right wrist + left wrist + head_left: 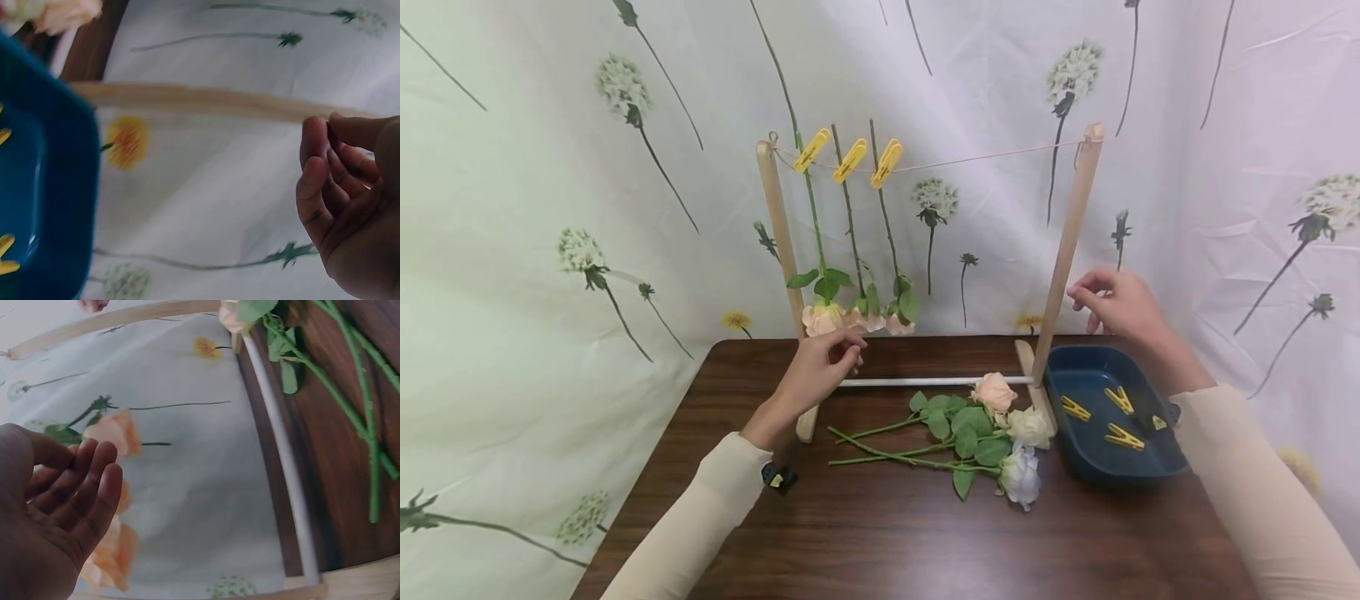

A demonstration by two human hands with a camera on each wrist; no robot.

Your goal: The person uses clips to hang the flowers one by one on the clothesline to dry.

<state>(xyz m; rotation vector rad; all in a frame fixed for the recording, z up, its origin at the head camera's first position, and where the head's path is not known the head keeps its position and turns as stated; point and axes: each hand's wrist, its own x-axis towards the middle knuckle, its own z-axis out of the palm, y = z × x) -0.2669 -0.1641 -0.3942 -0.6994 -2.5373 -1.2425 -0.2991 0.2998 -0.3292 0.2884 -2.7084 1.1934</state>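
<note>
Both hands look empty, fingers loosely curled: left hand [820, 365] by hanging roses [822, 317], right hand [1122, 308] near right post [1066, 246]. Loose roses [1021, 477] lie on bench [880, 542]. Probably best: handle bare stems, spare petals, clip near stem ends.

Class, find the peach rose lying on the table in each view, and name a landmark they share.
Head: peach rose right of centre, lower half.
Left wrist: at the top edge, slightly right of centre.
Right wrist: at the top left, blurred.
Shared landmark: the wooden post nearest it.
</note>
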